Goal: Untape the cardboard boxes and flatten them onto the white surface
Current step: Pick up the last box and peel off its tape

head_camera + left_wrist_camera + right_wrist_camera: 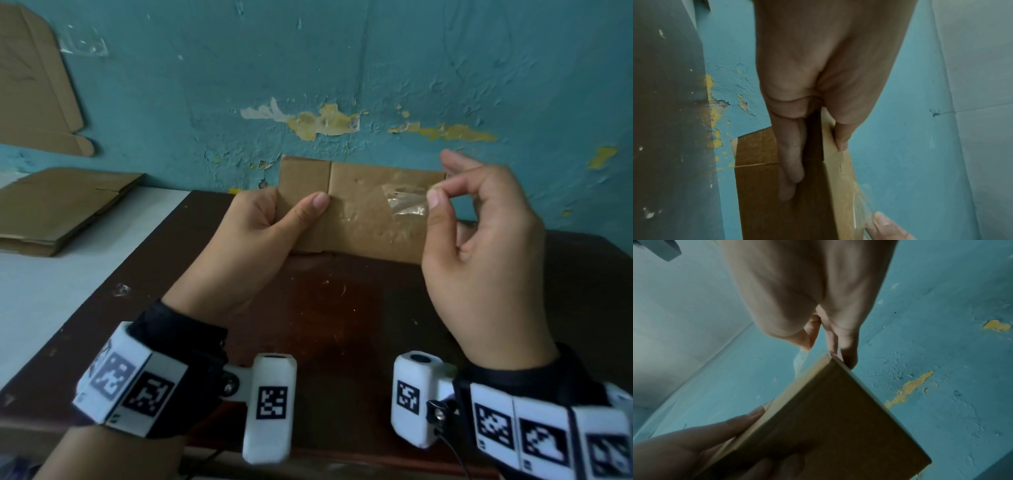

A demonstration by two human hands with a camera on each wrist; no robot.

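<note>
box: we hold the brown cardboard box [356, 212] upright, frame centre, over the dark wooden table [342, 308]
left hand [253, 240]: clamps the box's left end, steadying it
right hand [479, 240]: pinches the clear tape strip [406, 202], peeling
flattened brown cardboard [58, 209]: on the white surface [41, 294], left

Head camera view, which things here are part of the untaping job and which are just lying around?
Part of the job:
- cardboard box, gripped by the left hand
- clear tape, pinched by the right hand
- flattened boxes on the white surface

Just lying about:
- cardboard sheet against the wall
- scrap of tape on the dark table
</note>
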